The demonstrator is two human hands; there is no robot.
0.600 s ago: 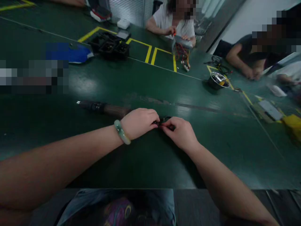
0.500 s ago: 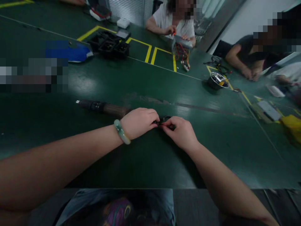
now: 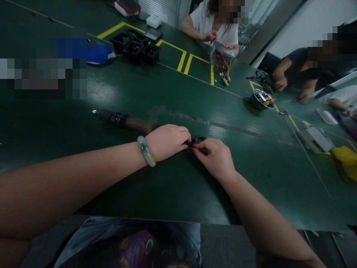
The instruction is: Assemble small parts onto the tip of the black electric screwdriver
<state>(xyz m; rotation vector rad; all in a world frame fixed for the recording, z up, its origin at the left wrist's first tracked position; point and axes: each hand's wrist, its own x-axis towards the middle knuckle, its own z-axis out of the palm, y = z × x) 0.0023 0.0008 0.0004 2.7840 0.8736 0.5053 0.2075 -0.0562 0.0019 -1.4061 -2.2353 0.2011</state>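
A thin black cable [image 3: 201,138] runs in a small loop between my hands, low over the green table. The thumb and fingers of my left hand [image 3: 169,143] are pinched on it. My right hand [image 3: 216,156] grips the same cable just to the right, fingertips almost meeting the left ones. What lies inside the pinch is mostly hidden. Beyond my left wrist lies what looks like an electric screwdriver [image 3: 122,121], with a silver tip, a black collar and a brown handle; my left hand covers its near end.
Black trays [image 3: 135,48] stand at the back left beside a blue cloth-like item [image 3: 99,54]. Across the table [image 3: 156,89], a person handles a metal box [image 3: 221,52] with coloured wires. A round black bowl [image 3: 262,99] and a yellow bag [image 3: 346,160] are on the right.
The view has shifted slightly, so background things sit a little further right. The hands keep their pinch on the cable, nearly unmoved. The dark-clothed person's hands have come apart.
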